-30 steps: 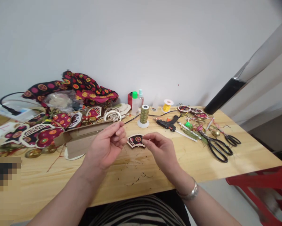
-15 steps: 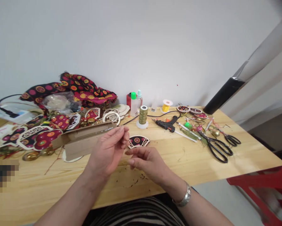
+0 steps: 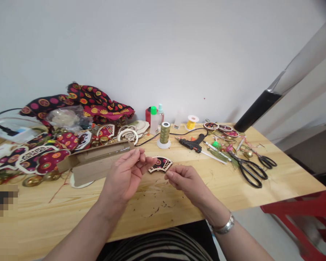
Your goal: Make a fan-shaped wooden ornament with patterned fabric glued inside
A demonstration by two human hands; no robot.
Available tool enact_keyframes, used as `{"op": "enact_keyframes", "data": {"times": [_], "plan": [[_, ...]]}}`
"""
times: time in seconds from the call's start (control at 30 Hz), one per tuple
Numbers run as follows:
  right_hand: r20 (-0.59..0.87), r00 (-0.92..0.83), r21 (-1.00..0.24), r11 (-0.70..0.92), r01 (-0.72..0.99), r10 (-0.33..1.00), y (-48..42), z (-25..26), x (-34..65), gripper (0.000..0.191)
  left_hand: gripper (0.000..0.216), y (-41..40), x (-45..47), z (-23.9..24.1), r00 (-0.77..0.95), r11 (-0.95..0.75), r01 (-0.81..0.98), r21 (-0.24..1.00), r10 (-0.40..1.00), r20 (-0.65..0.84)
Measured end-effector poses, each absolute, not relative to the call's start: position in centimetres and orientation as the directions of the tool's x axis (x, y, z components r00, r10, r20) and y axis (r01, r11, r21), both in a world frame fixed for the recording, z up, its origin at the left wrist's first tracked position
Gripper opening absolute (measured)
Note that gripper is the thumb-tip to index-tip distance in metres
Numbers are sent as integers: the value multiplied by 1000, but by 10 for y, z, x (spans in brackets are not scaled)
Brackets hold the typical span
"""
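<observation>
My left hand is raised over the table with thumb and forefinger pinched together and the other fingers loosely curled. What it pinches, if anything, is too fine to make out. My right hand, a silver bracelet on its wrist, is closed in a pinch too; its hold is also too small to name. Between and just beyond them lies a fan-shaped piece with a pale cut-out frame and dark patterned fabric. Behind it stands a spool of olive-green thread on a white base.
A cardboard box and patterned ornaments crowd the left, with printed cloth behind. To the right are a glue gun, large black scissors and smaller scissors. Dark scraps lie near the front edge.
My right hand has moved away from my left, to the right, and its fingers have closed into a tighter pinch. My left hand stays nearly in place, its lower fingers more spread.
</observation>
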State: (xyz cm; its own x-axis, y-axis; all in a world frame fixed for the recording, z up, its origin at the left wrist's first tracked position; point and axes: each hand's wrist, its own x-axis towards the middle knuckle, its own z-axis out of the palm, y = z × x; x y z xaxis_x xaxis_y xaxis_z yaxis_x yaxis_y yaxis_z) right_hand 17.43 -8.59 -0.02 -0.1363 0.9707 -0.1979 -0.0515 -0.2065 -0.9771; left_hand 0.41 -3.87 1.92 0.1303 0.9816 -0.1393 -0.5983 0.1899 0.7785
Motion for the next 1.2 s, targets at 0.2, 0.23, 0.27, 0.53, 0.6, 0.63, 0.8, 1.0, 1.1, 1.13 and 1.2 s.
{"op": "enact_keyframes", "data": {"times": [0.2,0.23,0.27,0.53,0.6,0.63,0.8,1.0,1.1,1.13,1.2], "plan": [[-196,-100,-980,-198,-7,975,-83,4,184,31,10,-40,1,19,147,197,-534,822,979,-140],[-193,-93,-981,-193,4,977,-83,4,186,30,11,-41,1,19,157,202,-511,836,978,-140],[-188,-83,-982,-187,17,979,-82,5,188,29,13,-42,1,19,169,207,-484,850,975,-141],[-180,-55,-982,-176,75,982,-79,7,194,22,18,-51,2,11,320,224,-196,955,935,-154],[-185,-61,-981,-180,69,981,-77,7,194,22,16,-52,2,12,364,197,-112,974,920,-144],[-188,-65,-981,-183,65,980,-77,6,195,23,16,-53,1,13,390,165,-56,985,911,-131],[-207,-92,-978,-205,28,974,-73,2,195,29,19,-54,-3,14,520,51,81,995,850,-86],[-202,-109,-979,-204,-4,973,-72,0,193,32,19,-54,-4,8,566,158,-50,986,818,-103],[-199,-114,-980,-201,-2,973,-73,2,193,32,20,-56,-3,8,561,205,-64,977,817,-135],[-198,-114,-980,-200,0,974,-73,2,193,32,20,-57,-2,9,560,220,-70,973,816,-144],[-195,-114,-981,-196,6,974,-74,3,193,32,20,-57,-1,10,557,237,-80,968,816,-154]]}}
